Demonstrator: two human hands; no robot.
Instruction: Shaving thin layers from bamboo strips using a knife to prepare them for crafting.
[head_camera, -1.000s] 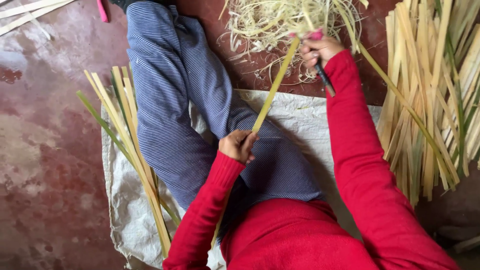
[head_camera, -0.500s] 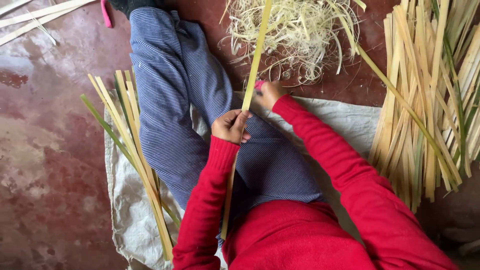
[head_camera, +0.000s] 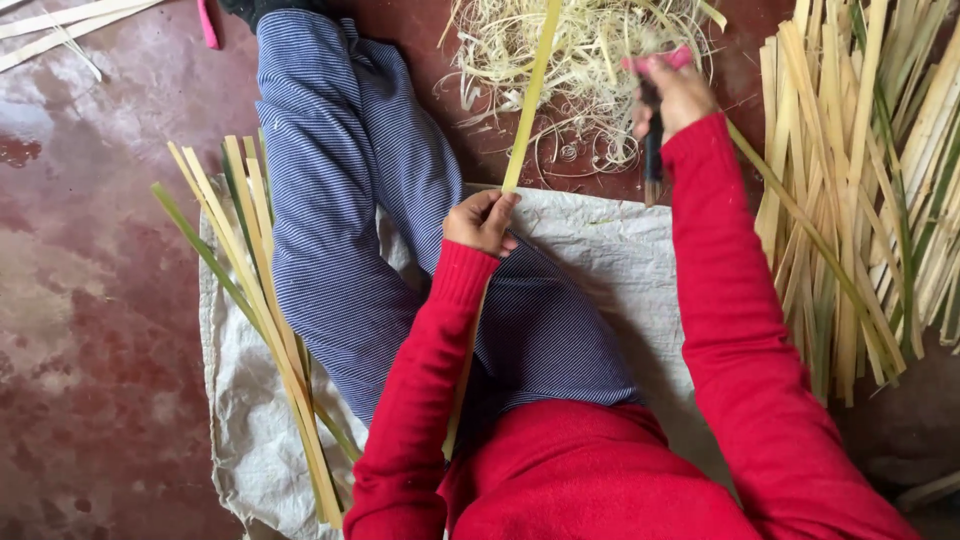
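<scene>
Two hands at work, seated person, red sleeves, striped blue trousers, legs stretched out over a pale sack (head_camera: 250, 440) spread on the red floor (head_camera: 90, 300).

Far left: a small bundle of strips (head_camera: 250, 300) lies on the sack edge beside the leg, laid roughly parallel, within reach of the left arm, likely a sorted pile.

Centre: left hand (head_camera: 480, 220) is closed around one long yellow-green strip (head_camera: 530, 100), fingers and thumb pinched tight over it just above the knee. The strip runs from under the left forearm, through the grip, up and away toward the top edge. It is held slanted along the lap, so the leg seems to steady it and the free end points at the shavings.

Shavings (head_camera: 580, 90): a tangled pale heap on the floor past the sack, right under the strip's far end, where peelings would drop.

Right of that: right hand (head_camera: 680, 90) is raised clear of the strip, fist closed on a dark knife (head_camera: 652, 150) with a pink bit showing at the top of the grip; the dark part hangs down below the fist. Hand is blurred, so the exact finger wrap is hard to tell.

Far right: a big stack (head_camera: 860, 190) of strips lies on the floor, beside the right arm, well apart from the left bundle.
</scene>
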